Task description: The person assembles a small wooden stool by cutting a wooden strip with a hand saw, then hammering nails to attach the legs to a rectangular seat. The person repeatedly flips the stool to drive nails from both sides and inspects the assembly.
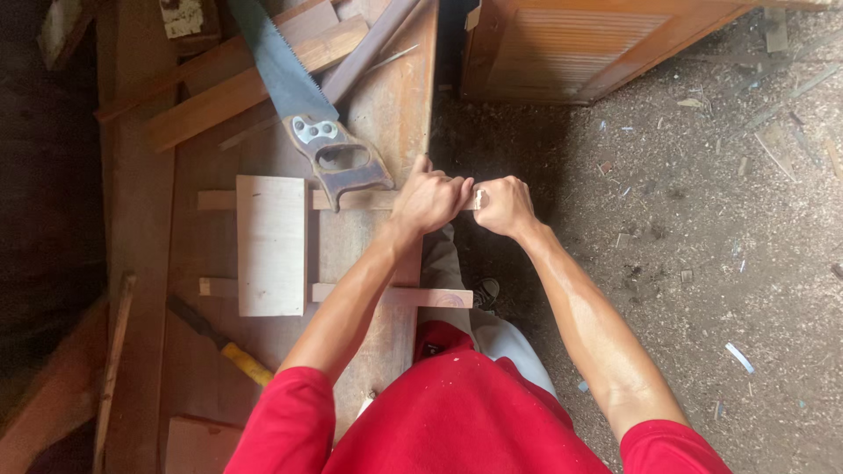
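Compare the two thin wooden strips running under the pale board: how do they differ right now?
The far strip is gripped at its overhanging end by the left hand and right hand; the near strip lies untouched. The handsaw handle rests over the far strip; nothing but the pale board covers the near one. Both lie parallel across the workbench, passing under the board and jutting past the bench edge.

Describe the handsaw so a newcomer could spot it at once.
On the long brown wooden workbench, look above the pale rectangular board. The handsaw lies there diagonally; alone it has a toothed grey steel blade and a worn brown wooden handle.
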